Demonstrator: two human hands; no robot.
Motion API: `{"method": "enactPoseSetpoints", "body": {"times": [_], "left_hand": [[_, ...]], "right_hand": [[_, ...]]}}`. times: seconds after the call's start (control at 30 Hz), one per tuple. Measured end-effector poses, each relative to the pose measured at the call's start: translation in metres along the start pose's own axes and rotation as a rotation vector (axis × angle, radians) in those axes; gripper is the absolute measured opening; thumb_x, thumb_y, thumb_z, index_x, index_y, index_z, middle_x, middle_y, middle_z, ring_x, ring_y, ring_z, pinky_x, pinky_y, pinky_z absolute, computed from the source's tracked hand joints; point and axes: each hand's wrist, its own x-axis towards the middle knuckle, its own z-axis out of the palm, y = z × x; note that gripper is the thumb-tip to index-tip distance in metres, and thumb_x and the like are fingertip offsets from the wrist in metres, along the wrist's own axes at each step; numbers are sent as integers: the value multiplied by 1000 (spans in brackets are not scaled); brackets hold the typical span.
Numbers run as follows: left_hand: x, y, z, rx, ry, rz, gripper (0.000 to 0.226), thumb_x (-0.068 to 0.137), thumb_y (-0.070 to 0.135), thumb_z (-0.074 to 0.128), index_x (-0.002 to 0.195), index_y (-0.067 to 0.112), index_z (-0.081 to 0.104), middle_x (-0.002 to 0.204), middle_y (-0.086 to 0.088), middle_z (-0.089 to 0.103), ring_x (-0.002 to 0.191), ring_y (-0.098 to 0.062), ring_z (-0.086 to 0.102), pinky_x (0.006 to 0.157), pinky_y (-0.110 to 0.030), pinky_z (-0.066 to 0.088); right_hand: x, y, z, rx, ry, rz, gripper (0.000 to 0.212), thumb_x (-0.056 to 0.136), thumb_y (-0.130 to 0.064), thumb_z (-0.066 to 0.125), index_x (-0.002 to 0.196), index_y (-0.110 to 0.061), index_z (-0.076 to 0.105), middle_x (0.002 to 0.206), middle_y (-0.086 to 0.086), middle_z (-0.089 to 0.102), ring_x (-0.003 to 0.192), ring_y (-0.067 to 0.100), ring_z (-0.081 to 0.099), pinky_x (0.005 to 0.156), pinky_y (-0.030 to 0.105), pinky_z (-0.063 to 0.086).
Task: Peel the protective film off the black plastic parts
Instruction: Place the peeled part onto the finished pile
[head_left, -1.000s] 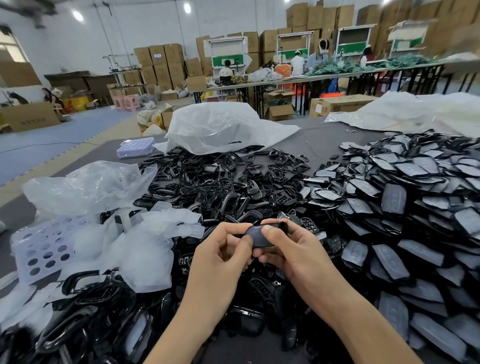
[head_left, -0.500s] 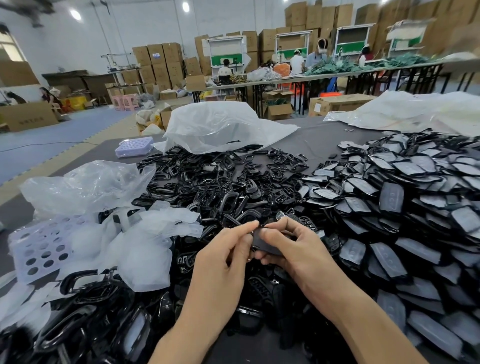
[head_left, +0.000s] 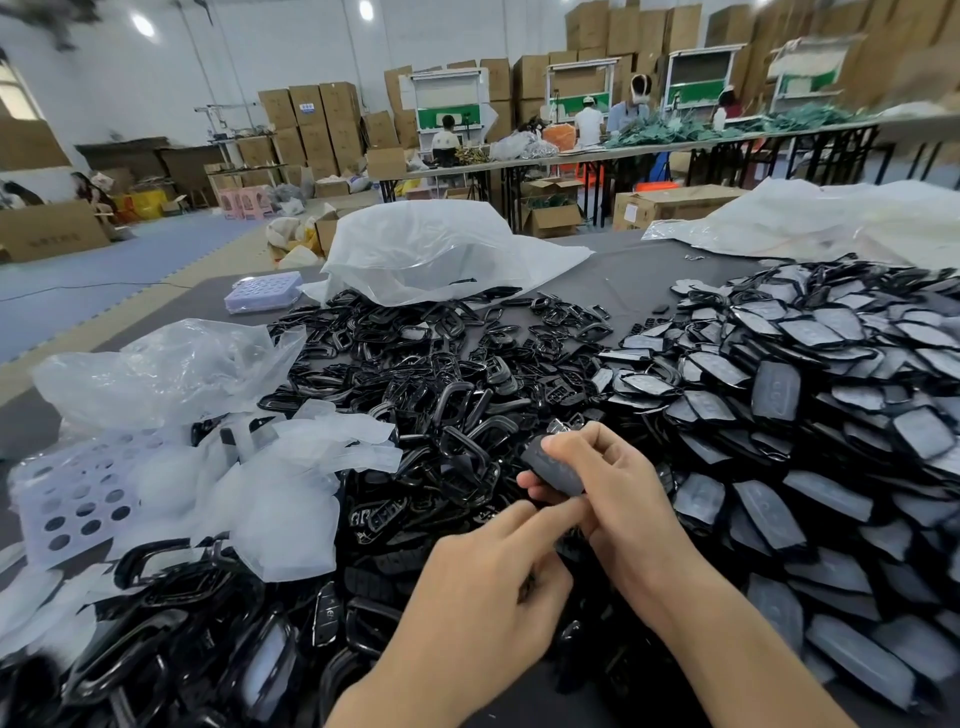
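My right hand (head_left: 613, 499) grips one black plastic part (head_left: 553, 467) with a dull grey film on its face, thumb on top and fingers beneath. Just below it my left hand (head_left: 488, 582) reaches up, its index finger stretched out and touching the part's lower edge. A big heap of film-covered parts (head_left: 789, 395) fills the right side of the table. Glossy black frame pieces (head_left: 447, 384) lie piled in the middle and along the near left. Crumpled peeled films (head_left: 291, 499) sit in a pale mound at the left.
A perforated lilac tray (head_left: 67, 499) lies at the left, another lilac tray (head_left: 262, 291) farther back. Large clear plastic bags (head_left: 431, 249) cover the back of the grey table (head_left: 623, 280). Beyond are cardboard boxes, long tables and several people working.
Both hands dropped lower and shifted right. The part is now tilted with its filmed face up, and my left hand has come off the pinch to an outstretched index finger at its lower edge.
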Motion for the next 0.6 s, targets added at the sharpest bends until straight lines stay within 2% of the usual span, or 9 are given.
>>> {"method": "enactPoseSetpoints", "body": {"times": [0.07, 0.1, 0.17, 0.23, 0.3, 0.4, 0.53, 0.6], "left_hand": [[1, -3, -5, -88, 135, -26, 39, 90, 19, 48, 121, 40, 59, 86, 17, 58, 66, -6, 57, 62, -18, 47], [2, -6, -7, -137, 226, -86, 33, 93, 20, 48, 115, 41, 60, 80, 16, 59, 62, -5, 55, 58, -14, 43], [5, -11, -9, -281, 341, -286, 23, 99, 25, 48, 105, 43, 61, 67, 6, 58, 52, -8, 49, 50, -16, 39], [8, -15, -9, -455, 337, -433, 16, 100, 30, 52, 102, 41, 63, 65, 4, 59, 55, -11, 53, 52, -18, 43], [11, -16, -9, -546, 297, -475, 13, 98, 25, 58, 97, 35, 66, 67, 9, 64, 59, -6, 57, 56, -17, 47], [13, -18, -11, -541, 314, -496, 13, 96, 16, 61, 89, 25, 66, 66, 8, 67, 57, -5, 58, 56, -18, 48], [13, -23, -14, -535, 379, -521, 12, 96, 13, 61, 87, 21, 66, 57, 5, 61, 50, -4, 53, 52, -13, 43], [14, -20, -14, -531, 371, -513, 11, 96, 13, 61, 90, 22, 67, 60, 7, 64, 52, -2, 55, 53, -12, 44]], "right_hand": [[1, 0, 0, 16, 0, -20, 26, 89, -5, 66, 69, -16, 55, 74, 8, 70, 67, 18, 72, 59, 22, 56], [1, 0, 0, 20, 3, -26, 28, 89, -4, 66, 66, -18, 56, 74, 7, 70, 68, 17, 72, 59, 22, 56], [1, 1, 0, 9, -6, -24, 30, 90, -5, 66, 65, -18, 57, 76, 8, 72, 70, 22, 74, 60, 22, 57], [-1, 2, 2, -9, -45, -16, 30, 90, -6, 68, 65, -19, 59, 78, 8, 73, 71, 25, 74, 61, 24, 57], [-3, 4, 5, -25, -94, -8, 27, 89, -9, 72, 65, -21, 65, 80, 8, 74, 70, 22, 73, 62, 24, 57], [-9, 6, 10, -128, -129, -69, 6, 85, -19, 75, 83, -15, 71, 83, 7, 75, 71, 20, 73, 63, 23, 58], [-17, 4, 4, -368, -170, -116, 17, 97, -9, 64, 110, -19, 69, 81, 9, 74, 63, 19, 69, 57, 25, 55], [-24, 4, 0, -433, -201, -92, 20, 101, -12, 60, 114, -26, 67, 82, 10, 75, 62, 18, 68, 55, 25, 53]]}}
